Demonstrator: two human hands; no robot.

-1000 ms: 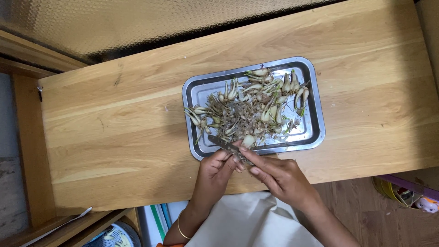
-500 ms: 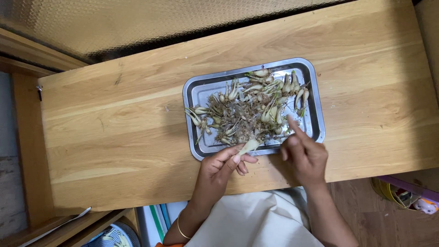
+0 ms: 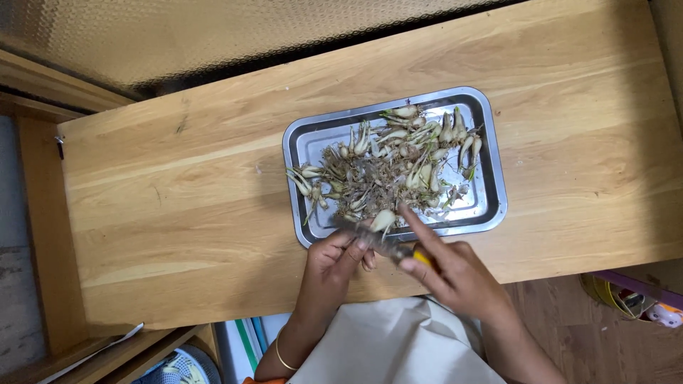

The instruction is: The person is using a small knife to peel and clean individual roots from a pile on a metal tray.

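I see my two bare hands side by side at the bottom centre, both reaching forward. My left hand (image 3: 340,257) is curled, fingertips pinched together, a thin bangle on its wrist. My right hand (image 3: 452,270) sits just beside it, index finger stretched straight ahead, the other fingers folded in. Both forearms angle toward each other.

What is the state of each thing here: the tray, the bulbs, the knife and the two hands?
Metal tray: flat on the wooden table, filled with bulbs.
Small bulbs: heaped loose, roots and shoots still on.
Single bulb: at the tray's near rim, held by the left hand.
Knife: yellow-handled, gripped in the right hand, blade blurred, by that bulb.
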